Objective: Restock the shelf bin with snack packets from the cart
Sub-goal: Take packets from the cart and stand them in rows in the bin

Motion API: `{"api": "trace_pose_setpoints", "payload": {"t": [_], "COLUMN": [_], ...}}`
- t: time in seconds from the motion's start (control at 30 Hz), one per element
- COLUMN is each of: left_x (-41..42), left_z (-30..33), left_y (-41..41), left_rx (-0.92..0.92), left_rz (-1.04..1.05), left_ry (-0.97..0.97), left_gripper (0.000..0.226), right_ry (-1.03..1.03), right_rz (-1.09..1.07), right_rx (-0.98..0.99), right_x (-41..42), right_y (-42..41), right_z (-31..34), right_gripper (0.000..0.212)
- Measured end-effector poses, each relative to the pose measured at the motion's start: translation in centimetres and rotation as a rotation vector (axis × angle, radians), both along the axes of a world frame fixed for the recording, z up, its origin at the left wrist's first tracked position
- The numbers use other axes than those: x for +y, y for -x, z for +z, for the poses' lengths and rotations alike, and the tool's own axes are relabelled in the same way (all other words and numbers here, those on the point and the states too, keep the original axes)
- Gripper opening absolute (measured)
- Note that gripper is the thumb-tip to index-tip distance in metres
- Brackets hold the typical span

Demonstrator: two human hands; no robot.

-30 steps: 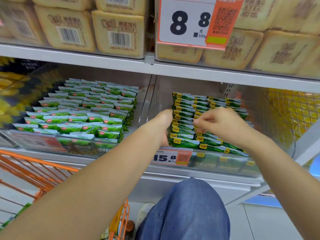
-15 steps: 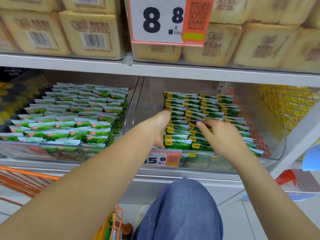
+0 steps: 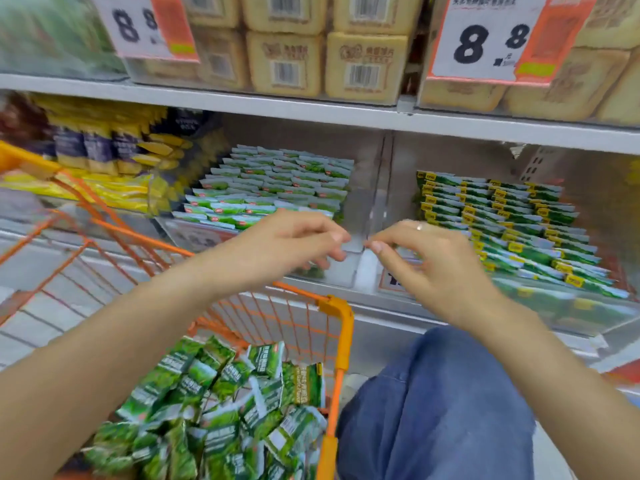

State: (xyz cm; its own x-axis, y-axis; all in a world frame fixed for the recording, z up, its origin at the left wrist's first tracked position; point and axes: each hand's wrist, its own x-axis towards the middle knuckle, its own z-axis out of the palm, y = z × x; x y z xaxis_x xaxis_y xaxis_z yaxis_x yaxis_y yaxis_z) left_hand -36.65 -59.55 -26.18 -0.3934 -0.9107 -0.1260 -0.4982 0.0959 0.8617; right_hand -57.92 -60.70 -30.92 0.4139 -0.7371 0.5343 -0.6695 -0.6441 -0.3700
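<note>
- Bare and holding no packet, the left hand (image 3: 294, 240) and right hand (image 3: 426, 258) are being held side by side in front of the shelf, fingers loosely curled and fingertips almost meeting; a ring is being worn on the right hand.
- Green snack packets (image 3: 221, 407) are lying heaped in the orange wire cart (image 3: 341, 327), just below the left forearm, so the next handful is judged to be waiting there.
- For a tidy restock, a small batch is best being gathered with labels facing one way, then laid in overlapping rows to match those already in the clear shelf bin (image 3: 568, 306).
- That bin is being filled with yellow-tagged green packets (image 3: 502, 220), stacked in neat files; room appears to be left at its near left corner.
- Beside it, a second bin of paler green packets (image 3: 273, 188) is being kept apart by a clear divider (image 3: 381, 202).
- Above, beige boxed goods (image 3: 363, 64) and two price signs reading 8.8 (image 3: 485, 39) are being displayed on the upper shelf.
- A denim-clad knee (image 3: 436, 403) is being raised beside the cart.
</note>
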Motion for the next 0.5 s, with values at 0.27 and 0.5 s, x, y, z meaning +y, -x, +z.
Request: {"api": "trace_pose_setpoints", "payload": {"t": [0.27, 0.5], "left_x": [5.3, 6.3], "left_z": [-5.9, -10.1], "left_y": [-15.7, -20.8], "left_rx": [-0.953, -1.042], "left_rz": [-0.214, -0.067], "left_ry": [-0.272, -0.360], "left_gripper": [0.054, 0.053], "right_ry": [-0.411, -0.636], "right_rz": [0.349, 0.559], "right_rx": [0.744, 1.130], "right_x": [2.9, 4.0], "right_y": [-14.3, -23.7], "right_z": [-0.7, -9.3], "right_gripper": [0.035, 0.045]}}
